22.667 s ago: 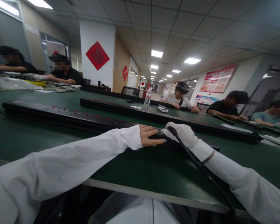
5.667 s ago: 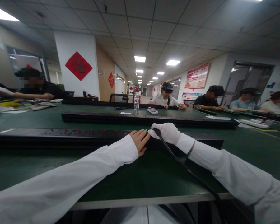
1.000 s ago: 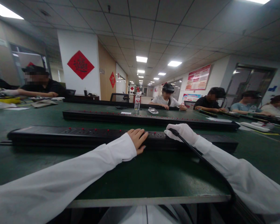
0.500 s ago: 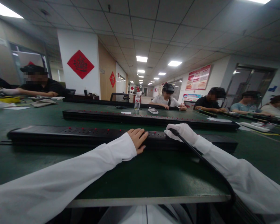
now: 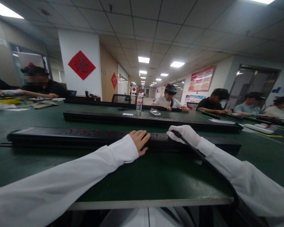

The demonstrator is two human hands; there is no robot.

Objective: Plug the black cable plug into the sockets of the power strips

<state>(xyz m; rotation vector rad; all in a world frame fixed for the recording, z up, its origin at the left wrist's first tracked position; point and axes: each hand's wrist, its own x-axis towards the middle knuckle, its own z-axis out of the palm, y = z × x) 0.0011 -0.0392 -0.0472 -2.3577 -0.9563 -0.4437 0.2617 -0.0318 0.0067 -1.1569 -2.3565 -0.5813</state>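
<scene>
**Right hand (image 5: 183, 135) closed on black cable (image 5: 204, 160); left hand (image 5: 140, 142) on near power strip (image 5: 97, 138)**

Right hand: white glove, narrow grip, fingers wrapped around the thick end of the cable. That end is at the top face of the near power strip, right of its middle. Contact face covered by the glove; cannot tell whether it is seated in a socket. Cable slopes down toward the person along the right forearm and passes over the table edge.

Left hand: ungloved, fingers extended and laid across the strip's top, not closed around anything. A short run of sockets shows between the two hands.

Near power strip: long, black, lying lengthwise across the green table (image 5: 156, 176) in front of the person. Red buttons dot its top face. Thin dark pieces (image 5: 4, 145) lie at its left end.

Beyond: a second power strip (image 5: 104, 117), roughly parallel, well apart from the hands. Behind it, a white paper slip (image 5: 127, 114), an upright clear bottle (image 5: 139, 104) and a small pale device (image 5: 155, 112). Third black strip (image 5: 94, 102) farther back.

Far side: person in white top (image 5: 165, 101) seated behind the third strip. More people at the table's left and right sides. Red diamond poster (image 5: 81, 65) on the white pillar (image 5: 63, 47), left.
</scene>
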